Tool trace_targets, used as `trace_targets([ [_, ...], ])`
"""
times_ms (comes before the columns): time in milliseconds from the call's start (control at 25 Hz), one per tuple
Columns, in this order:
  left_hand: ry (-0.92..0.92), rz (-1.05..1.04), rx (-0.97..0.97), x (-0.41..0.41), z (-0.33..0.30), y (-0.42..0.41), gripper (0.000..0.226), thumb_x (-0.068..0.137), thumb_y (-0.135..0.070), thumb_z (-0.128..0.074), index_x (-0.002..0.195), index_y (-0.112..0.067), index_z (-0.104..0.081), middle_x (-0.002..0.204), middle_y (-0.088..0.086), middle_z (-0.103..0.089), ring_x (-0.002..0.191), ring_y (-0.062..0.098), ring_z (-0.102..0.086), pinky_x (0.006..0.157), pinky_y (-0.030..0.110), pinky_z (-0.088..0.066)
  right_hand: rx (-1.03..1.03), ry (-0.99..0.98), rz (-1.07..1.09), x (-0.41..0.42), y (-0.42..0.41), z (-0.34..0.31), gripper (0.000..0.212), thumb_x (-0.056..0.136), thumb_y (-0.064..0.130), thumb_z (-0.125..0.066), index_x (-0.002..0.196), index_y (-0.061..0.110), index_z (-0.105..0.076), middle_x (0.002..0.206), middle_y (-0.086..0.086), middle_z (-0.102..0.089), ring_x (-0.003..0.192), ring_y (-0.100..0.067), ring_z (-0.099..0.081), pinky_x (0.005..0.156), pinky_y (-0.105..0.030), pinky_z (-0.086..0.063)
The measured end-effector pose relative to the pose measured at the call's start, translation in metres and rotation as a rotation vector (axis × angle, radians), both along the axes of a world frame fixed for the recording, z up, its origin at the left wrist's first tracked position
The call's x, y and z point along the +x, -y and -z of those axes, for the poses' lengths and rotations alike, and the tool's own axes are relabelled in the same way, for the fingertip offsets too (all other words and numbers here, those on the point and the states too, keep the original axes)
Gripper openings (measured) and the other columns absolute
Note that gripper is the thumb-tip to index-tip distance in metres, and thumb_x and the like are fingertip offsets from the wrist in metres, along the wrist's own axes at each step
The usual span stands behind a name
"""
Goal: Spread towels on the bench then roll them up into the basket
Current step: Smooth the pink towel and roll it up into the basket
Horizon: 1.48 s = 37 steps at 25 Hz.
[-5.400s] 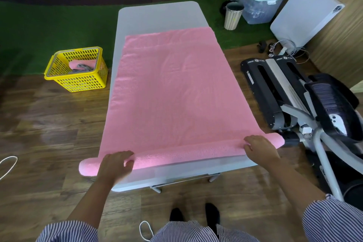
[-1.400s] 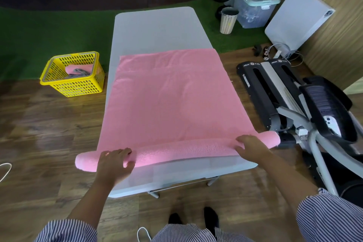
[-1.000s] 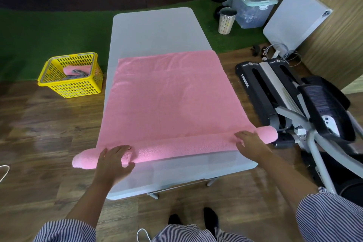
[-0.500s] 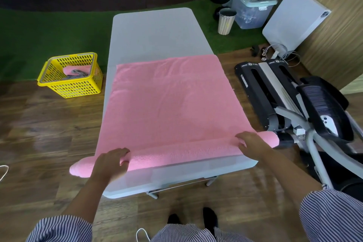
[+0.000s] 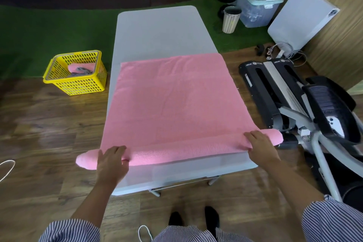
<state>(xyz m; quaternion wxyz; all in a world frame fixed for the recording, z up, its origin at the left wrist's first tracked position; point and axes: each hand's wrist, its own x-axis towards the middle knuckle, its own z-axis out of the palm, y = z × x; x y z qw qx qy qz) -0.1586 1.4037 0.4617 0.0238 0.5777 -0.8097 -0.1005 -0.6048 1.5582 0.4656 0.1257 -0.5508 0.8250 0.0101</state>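
A pink towel lies flat on the grey bench, its near end wound into a thick roll that spans the bench and sticks out past both sides. My left hand rests palm down on the roll's left part, fingers curled over it. My right hand presses on the roll's right part. A yellow basket stands on the floor left of the bench, with a rolled pink towel and a grey one inside.
A black and grey exercise machine stands close on the bench's right side. Farther back are a striped bin, a clear storage box and a white panel. My shoes are at the bench's near end. A white cord lies at left.
The roll has grown thicker as both hands rolled it. The towel's far edge has drawn toward me, so more bare bench shows beyond it. The basket has not moved.
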Motion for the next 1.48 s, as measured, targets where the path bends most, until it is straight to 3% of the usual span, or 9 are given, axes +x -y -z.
trace_targets([
  [280,-0.118,0.113,0.217,-0.011,-0.008,0.013,0.040,0.086,-0.001,-0.050,0.124,-0.011,-0.061,0.122,0.005,-0.063,0.121,0.026,-0.052,0.097,0.038,-0.042,0.025,0.076,0.052,-0.002,-0.004,0.007,0.055,0.084,0.000,-0.053,0.136,0.007,-0.040,0.138,-0.010,-0.044,0.135,-0.028,-0.029,0.117,-0.046,-0.012],
  [480,0.127,0.019,0.271,0.027,-0.015,0.018,0.023,0.091,-0.011,-0.042,0.105,-0.023,-0.056,0.101,0.003,-0.069,0.085,0.022,-0.059,0.070,0.030,-0.044,-0.011,0.157,-0.030,0.025,0.011,0.007,0.058,0.082,-0.011,-0.045,0.137,0.008,-0.040,0.139,-0.011,-0.043,0.135,-0.027,-0.029,0.116,-0.038,-0.008],
  [640,-0.009,-0.096,0.214,0.054,-0.008,0.009,0.027,0.088,-0.003,-0.047,0.110,-0.009,-0.060,0.100,0.014,-0.068,0.085,0.030,-0.061,0.073,0.036,-0.046,-0.040,0.148,-0.113,0.046,0.024,0.008,0.059,0.080,-0.011,-0.045,0.135,0.010,-0.043,0.136,-0.009,-0.045,0.131,-0.027,-0.035,0.116,-0.040,-0.012],
  [800,-0.036,0.062,0.134,0.012,-0.018,0.007,0.024,0.088,-0.004,-0.046,0.105,-0.011,-0.061,0.083,0.005,-0.067,0.067,0.021,-0.056,0.057,0.029,-0.039,0.072,-0.009,-0.033,0.013,0.011,-0.004,0.046,0.083,0.004,-0.050,0.128,0.014,-0.045,0.128,-0.005,-0.051,0.123,-0.025,-0.041,0.114,-0.042,-0.014],
  [960,0.143,0.166,0.254,-0.016,-0.013,-0.002,0.021,0.094,-0.012,-0.037,0.093,-0.026,-0.053,0.080,-0.008,-0.064,0.068,0.015,-0.058,0.071,0.027,-0.045,0.149,0.041,0.027,0.000,-0.004,-0.006,0.052,0.083,0.004,-0.049,0.133,0.015,-0.040,0.133,-0.004,-0.046,0.129,-0.022,-0.034,0.116,-0.045,-0.007],
  [1160,0.083,0.147,0.176,-0.019,-0.005,-0.005,0.023,0.093,-0.013,-0.035,0.086,-0.028,-0.051,0.073,-0.015,-0.051,0.064,0.005,-0.050,0.083,0.030,-0.043,0.190,-0.109,-0.026,0.025,-0.002,0.001,0.058,0.080,0.016,-0.056,0.133,0.014,-0.033,0.137,-0.002,-0.037,0.134,-0.024,-0.026,0.111,-0.061,-0.007],
  [1280,-0.001,0.108,0.159,-0.015,0.006,-0.008,0.037,0.086,-0.027,-0.024,0.096,-0.023,-0.059,0.089,-0.007,-0.059,0.080,0.014,-0.053,0.089,0.038,-0.040,0.064,-0.112,-0.165,0.063,0.006,0.012,0.069,0.062,0.027,-0.072,0.123,0.006,-0.049,0.124,-0.010,-0.052,0.120,-0.031,-0.047,0.101,-0.069,-0.025],
  [1360,-0.043,0.052,0.103,-0.010,0.011,-0.011,0.047,0.077,-0.036,-0.022,0.097,-0.019,-0.061,0.098,-0.004,-0.060,0.086,0.016,-0.055,0.092,0.045,-0.040,-0.048,-0.089,-0.324,0.096,0.018,0.020,0.072,0.048,0.036,-0.074,0.111,0.007,-0.055,0.107,-0.009,-0.062,0.101,-0.030,-0.058,0.094,-0.063,-0.039],
  [1480,0.052,-0.124,0.037,0.001,0.001,-0.003,0.040,0.073,-0.048,-0.047,0.099,-0.021,-0.060,0.100,-0.005,-0.058,0.092,0.017,-0.057,0.094,0.044,-0.040,-0.195,-0.027,-0.505,0.152,0.042,0.024,0.061,0.056,0.044,-0.050,0.108,0.011,-0.052,0.099,-0.004,-0.065,0.089,-0.024,-0.063,0.091,-0.049,-0.037],
])
